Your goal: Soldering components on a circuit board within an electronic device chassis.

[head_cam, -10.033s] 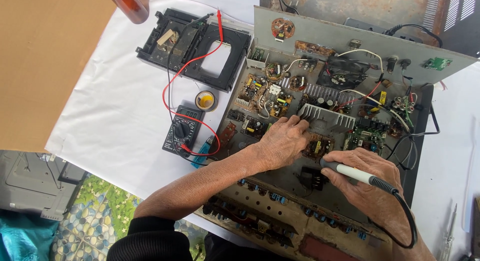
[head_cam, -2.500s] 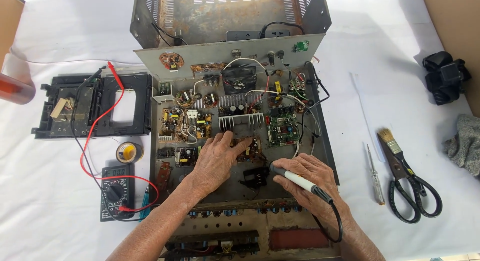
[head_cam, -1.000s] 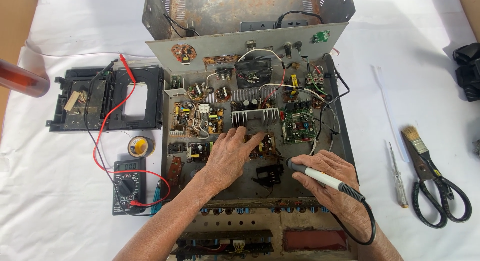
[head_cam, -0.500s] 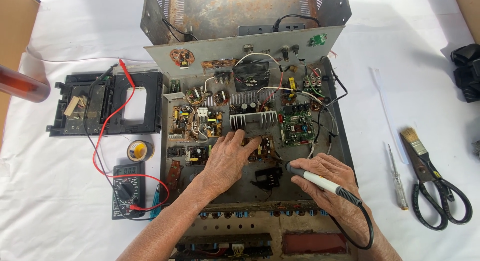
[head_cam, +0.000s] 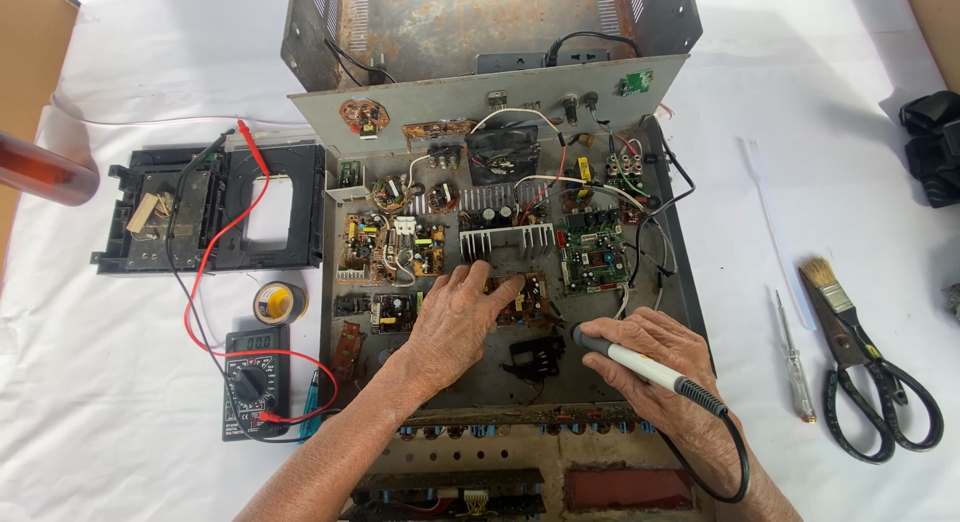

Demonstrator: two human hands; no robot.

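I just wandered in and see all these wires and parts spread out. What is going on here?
A person is working inside an opened electronics chassis on a white-covered table. The left hand presses on a small circuit board near the finned heat sink. The right hand holds a soldering iron, its tip pointing toward that board. A multimeter with red and black leads lies to the left, beside a solder spool. Scissors, a brush and a screwdriver lie untouched on the right.
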